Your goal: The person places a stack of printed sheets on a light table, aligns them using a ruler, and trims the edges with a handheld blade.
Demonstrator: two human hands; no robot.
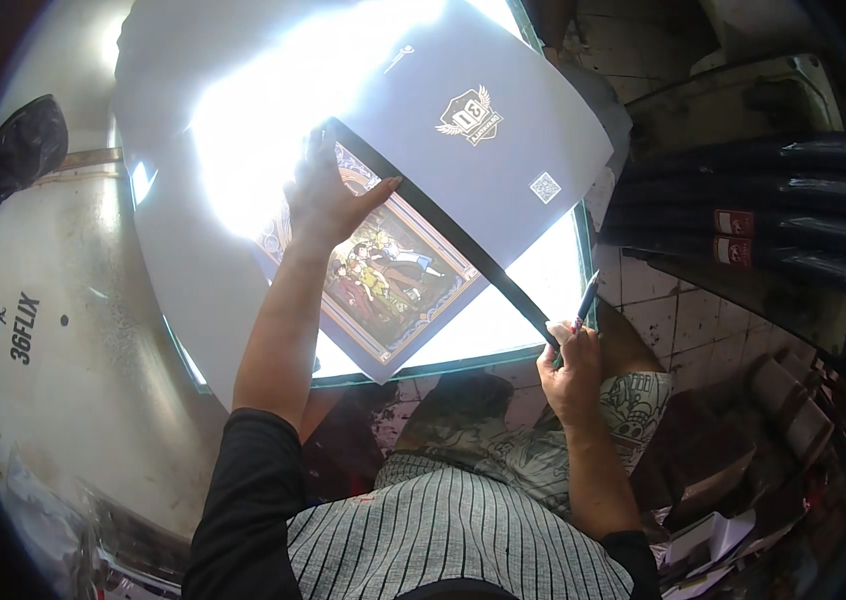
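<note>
Across a large blue printed sheet [503, 70] lies a long, narrow black strip [443, 228], running diagonally. My left hand [321, 200] rests on the sheet, its thumb stretched onto the strip; glare washes out its other fingertips. At the strip's lower right end, my right hand [571, 368] is closed, pinching that end. A dark pen [589, 298] sticks up from between the same hand's fingers. Below the strip shows a colourful picture panel [388, 285] of several figures in an ornate border. The sheet lies on a brightly lit glass-edged surface [555, 262].
A white metallic surface [93, 330] stands on the left, with a black bag-like thing [28, 145] on it. Dark blue wrapped rolls [743, 205] lie at the right. Brown boxes [693, 445] sit on the tiled floor [678, 320] at the lower right.
</note>
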